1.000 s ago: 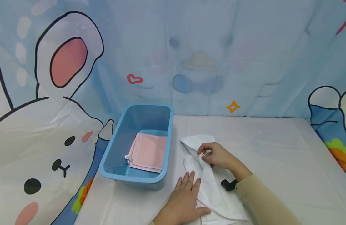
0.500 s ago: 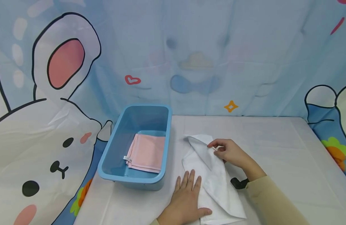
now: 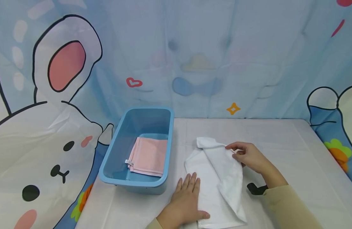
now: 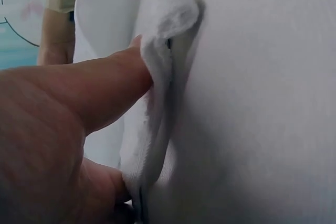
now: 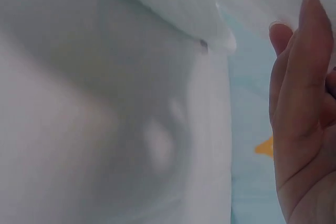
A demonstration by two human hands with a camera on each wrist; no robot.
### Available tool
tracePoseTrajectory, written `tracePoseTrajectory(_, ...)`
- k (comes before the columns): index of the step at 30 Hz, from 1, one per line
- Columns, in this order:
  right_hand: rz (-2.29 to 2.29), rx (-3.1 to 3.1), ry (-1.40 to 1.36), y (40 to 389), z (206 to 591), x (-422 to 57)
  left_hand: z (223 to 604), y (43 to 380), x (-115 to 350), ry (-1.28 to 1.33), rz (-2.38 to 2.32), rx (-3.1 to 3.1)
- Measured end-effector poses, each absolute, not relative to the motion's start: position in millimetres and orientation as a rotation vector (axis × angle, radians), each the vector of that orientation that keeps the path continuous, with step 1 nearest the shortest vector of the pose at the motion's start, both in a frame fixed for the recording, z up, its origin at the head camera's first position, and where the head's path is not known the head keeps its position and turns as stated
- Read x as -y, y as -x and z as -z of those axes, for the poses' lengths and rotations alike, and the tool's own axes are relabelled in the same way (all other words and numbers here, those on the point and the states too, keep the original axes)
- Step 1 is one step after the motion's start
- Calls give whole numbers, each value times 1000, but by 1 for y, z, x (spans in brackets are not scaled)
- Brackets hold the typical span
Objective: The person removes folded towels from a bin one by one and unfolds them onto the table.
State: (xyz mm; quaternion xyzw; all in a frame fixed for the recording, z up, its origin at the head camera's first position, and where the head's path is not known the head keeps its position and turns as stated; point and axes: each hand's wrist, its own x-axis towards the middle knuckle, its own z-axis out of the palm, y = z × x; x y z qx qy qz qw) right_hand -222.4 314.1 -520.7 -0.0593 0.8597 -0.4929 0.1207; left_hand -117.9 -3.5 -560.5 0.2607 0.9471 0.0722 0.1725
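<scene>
Okay, white cloth first: it lies on the white-covered table, right of the blue bin and apart from it. Your left hand is laid flat along the cloth's left side, fingers straight and slightly spread, thumb out across the lower part. No pinch there, just a press. Your left wrist view has the thumb against a raised, rolled-looking cloth edge; what the fingers do beyond it is mostly hidden.

Your right hand is up at the cloth's upper right, grip narrow: thumb and index finger pinch the edge and hold it raised, so a loose flap slants down toward the near right corner. Cloth's far end has a small turned-over strip. From your right wrist, you get the hand at the frame's right side and a hanging cloth edge up top; the pinch itself isn't clear in that one.

Inside the bin, a folded pink cloth lies on the bottom, toward the right wall, with a small white tag at its left corner. Black curved piece sits at your right wrist, just by the beige sleeve. Behind the table hangs a light blue backdrop, big rabbit print on your left.
</scene>
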Motion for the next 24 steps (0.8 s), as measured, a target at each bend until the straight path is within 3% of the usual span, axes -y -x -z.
tracePoseTrajectory(24,1310,-2533,-56,183,539,-389,539,129,22,-662,-171,-2668)
